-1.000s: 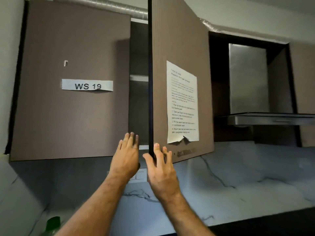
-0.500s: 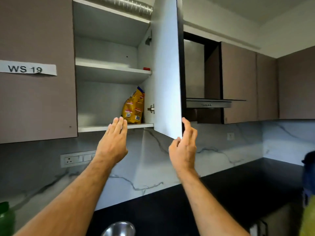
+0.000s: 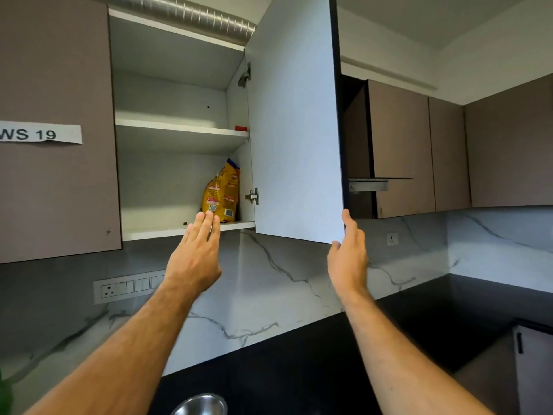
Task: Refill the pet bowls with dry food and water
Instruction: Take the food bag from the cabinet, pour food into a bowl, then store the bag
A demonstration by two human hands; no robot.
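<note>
The yellow-orange dry food bag point(image 3: 223, 191) stands upright at the right end of the white lower cabinet shelf point(image 3: 155, 232), just above the left hand's point(image 3: 196, 259) straight, open fingers point(image 3: 203, 224); the right hand point(image 3: 348, 257) pinches the white door's point(image 3: 296, 121) corner.

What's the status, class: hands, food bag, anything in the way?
Left hand open, reaching up toward yellow food bag on lower shelf. Right hand holding open cabinet door by its edge. Path unobstructed.
</note>
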